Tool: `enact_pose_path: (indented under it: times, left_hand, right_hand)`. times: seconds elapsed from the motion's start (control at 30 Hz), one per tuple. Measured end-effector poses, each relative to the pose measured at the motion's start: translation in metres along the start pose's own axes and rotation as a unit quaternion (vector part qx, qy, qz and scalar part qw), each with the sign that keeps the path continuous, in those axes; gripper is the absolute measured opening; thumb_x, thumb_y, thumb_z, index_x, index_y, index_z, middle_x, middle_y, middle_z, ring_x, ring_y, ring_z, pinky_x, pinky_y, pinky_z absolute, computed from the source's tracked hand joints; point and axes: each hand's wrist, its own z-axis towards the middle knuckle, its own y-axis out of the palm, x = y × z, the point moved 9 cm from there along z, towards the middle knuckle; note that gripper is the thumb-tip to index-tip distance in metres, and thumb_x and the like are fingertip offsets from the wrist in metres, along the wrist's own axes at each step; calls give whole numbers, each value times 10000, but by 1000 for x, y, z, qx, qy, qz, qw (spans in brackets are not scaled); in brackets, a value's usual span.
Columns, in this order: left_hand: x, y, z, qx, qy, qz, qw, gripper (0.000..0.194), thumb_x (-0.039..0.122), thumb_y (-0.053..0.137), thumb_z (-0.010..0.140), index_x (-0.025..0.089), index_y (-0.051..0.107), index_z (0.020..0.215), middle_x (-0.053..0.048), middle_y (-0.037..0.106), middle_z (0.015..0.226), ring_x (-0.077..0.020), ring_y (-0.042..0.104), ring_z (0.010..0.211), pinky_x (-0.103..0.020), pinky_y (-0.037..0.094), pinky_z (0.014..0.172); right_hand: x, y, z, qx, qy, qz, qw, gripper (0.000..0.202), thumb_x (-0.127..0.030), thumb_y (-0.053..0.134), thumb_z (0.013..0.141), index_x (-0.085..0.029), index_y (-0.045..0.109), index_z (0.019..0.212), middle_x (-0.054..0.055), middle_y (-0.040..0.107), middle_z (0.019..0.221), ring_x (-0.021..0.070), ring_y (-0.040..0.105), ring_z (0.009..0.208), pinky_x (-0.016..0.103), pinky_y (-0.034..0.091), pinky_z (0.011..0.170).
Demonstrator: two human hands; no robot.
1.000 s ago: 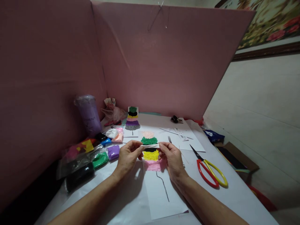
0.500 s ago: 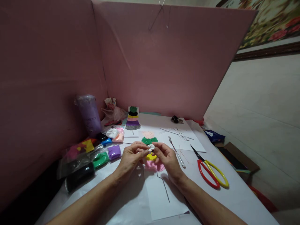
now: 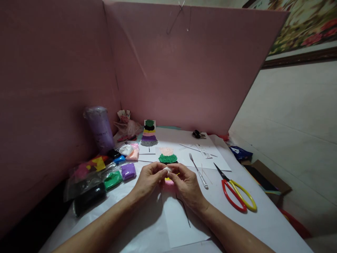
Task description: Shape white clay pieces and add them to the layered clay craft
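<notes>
A small lump of white clay [image 3: 167,169] is pinched between the fingertips of my left hand [image 3: 149,178] and my right hand [image 3: 188,182]. Both hands are held over a white paper sheet [image 3: 181,233]. On that sheet, bands of pale peach, green [image 3: 167,158], black, yellow and pink clay are stacked, with a dark stem line below; my fingers cover part of the lower bands. A silver fork [image 3: 198,171] lies just right of my right hand.
Scissors [image 3: 238,195] with red and yellow handles lie at the right. Bagged clay, including purple [image 3: 129,171] and green [image 3: 113,180], sits at the left near a purple cylinder [image 3: 100,129]. Farther back are a finished layered picture [image 3: 149,135] and keys [image 3: 197,134].
My hands have drawn closer together and slightly lower around the white clay. The clay looks more covered by my fingers, and more of the green band shows.
</notes>
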Motion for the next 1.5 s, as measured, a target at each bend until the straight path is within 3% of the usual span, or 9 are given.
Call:
enact_pose_path:
  times: [0.37,0.57,0.97,1.2,1.33,1.5]
  left_hand:
    - [6,8,-2,-16,-4,-1,1000,277,386,739,671,113,692,680,-1,585,528,-92,481,466,-216,368,475]
    - [9,6,-2,1,14,12,1000,274,375,761,647,118,688,707,-12,615,575,-107,516,495,-226,400,493]
    - [34,2,-13,38,183,145,972,29,177,643,735,169,670,735,-17,609,710,-131,533,650,-243,426,626]
    - [24,-14,-7,98,109,86,985,116,243,673,718,153,665,792,15,579,636,-105,509,557,-216,423,517]
    - [25,-22,-5,130,101,26,986,228,266,716,676,157,632,858,34,576,629,-102,517,528,-213,436,473]
    - [20,-25,-2,124,64,0,990,237,309,761,634,134,634,733,33,565,543,-98,517,481,-205,429,447]
  right_hand:
    - [-5,1,-2,0,7,35,999,114,-301,642,840,-190,666,827,20,668,755,166,613,697,278,474,653]
    - [-1,-4,-1,31,49,63,996,175,-346,675,799,-177,638,773,-11,609,675,119,531,556,237,435,529]
    - [23,-4,-1,84,156,252,951,151,-280,709,697,-165,617,730,-51,556,537,66,442,383,189,399,383]
    - [27,-19,0,138,159,255,944,169,-274,725,689,-158,615,744,-42,584,542,64,464,379,186,396,393]
    - [30,-29,0,178,150,244,941,213,-295,754,666,-157,625,764,-27,610,583,70,473,398,202,413,412]
    - [31,-37,4,196,128,208,950,259,-348,775,676,-164,637,794,-18,618,630,87,501,454,213,446,444]
